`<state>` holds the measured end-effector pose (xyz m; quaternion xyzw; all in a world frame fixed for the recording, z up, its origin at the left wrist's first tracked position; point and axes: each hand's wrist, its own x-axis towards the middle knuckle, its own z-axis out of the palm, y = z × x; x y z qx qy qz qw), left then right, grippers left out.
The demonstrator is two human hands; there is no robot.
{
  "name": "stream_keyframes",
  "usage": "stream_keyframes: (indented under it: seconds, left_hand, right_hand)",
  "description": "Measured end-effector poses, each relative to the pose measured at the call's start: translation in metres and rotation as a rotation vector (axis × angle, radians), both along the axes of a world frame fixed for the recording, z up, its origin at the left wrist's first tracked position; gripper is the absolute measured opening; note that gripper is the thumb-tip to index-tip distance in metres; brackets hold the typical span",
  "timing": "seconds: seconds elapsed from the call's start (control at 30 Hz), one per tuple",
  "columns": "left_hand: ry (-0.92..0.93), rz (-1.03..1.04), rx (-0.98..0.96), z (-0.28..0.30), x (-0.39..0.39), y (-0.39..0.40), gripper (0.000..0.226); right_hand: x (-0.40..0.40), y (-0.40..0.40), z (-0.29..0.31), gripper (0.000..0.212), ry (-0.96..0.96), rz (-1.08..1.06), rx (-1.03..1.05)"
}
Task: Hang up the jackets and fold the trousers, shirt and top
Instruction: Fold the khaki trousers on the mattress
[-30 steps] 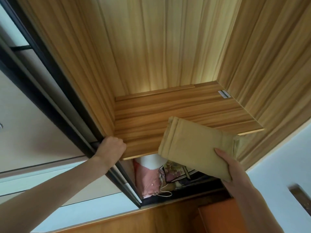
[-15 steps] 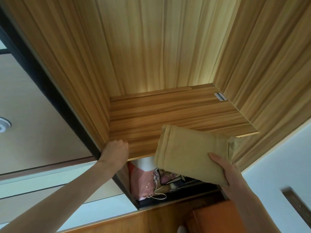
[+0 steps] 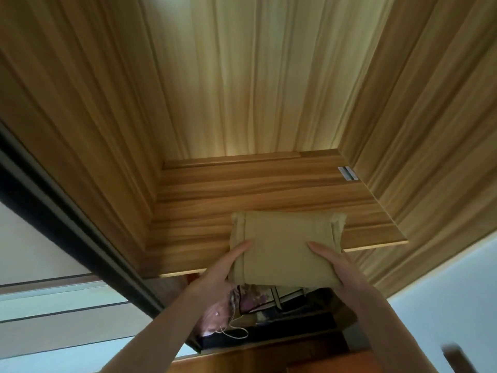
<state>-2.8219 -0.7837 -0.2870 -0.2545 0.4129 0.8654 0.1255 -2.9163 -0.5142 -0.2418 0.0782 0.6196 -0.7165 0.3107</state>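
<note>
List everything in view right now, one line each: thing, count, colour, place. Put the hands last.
folded garment: one, khaki tan, held up at the front edge of the wooden shelf, centre of view
wooden shelf: one, striped brown wood, inside the wardrobe, above the garment
wardrobe walls: light to mid brown wood grain, back and both sides
metal fitting: one, silver, far right corner of the shelf
door frame: one, black, running diagonally at left
stored cloth items: several, pink and patterned, below the shelf, partly hidden
left hand: one, gripping the garment's left end
right hand: one, gripping the garment's right end
</note>
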Motion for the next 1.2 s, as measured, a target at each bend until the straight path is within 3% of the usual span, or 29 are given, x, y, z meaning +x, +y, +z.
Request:
stream_keyframes:
  seconds: [0.1,0.27,0.37,0.43,0.57,0.77,0.93,1.2]
  left_hand:
    - [-0.008,0.075,-0.013,-0.007,-0.022,0.008,0.08]
    - [0.054,0.285,-0.278,-0.017,-0.053,0.014,0.091]
    - [0.002,0.352,-0.452,-0.025,-0.064,0.015,0.069]
    - [-0.026,0.397,-0.554,-0.032,-0.072,0.016,0.052]
    - [-0.036,0.428,-0.753,-0.044,-0.087,0.015,0.046]
    - [-0.063,0.327,-1.067,-0.055,-0.097,0.006,0.062]
    - [-0.184,0.171,-1.493,-0.066,-0.095,0.009,0.074]
    - [-0.035,-0.166,-1.892,-0.058,-0.086,-0.005,0.062]
  right_hand:
    - [-0.032,0.0,-0.008,0.083,-0.023,0.087,0.034]
    - [-0.075,-0.015,-0.03,0.099,-0.003,-0.014,0.141]
    - [-0.094,-0.029,-0.043,0.097,0.157,-0.026,0.351]
    - [-0.104,-0.036,-0.054,0.091,0.264,-0.023,0.364]
    - [-0.116,-0.045,-0.068,0.082,0.391,0.099,0.442]
    - [-0.11,-0.052,-0.087,0.075,0.523,0.181,0.549]
    - [-0.109,-0.058,-0.1,0.072,0.677,0.242,0.876]
    - [-0.097,-0.06,-0.085,0.066,0.745,0.234,0.973]
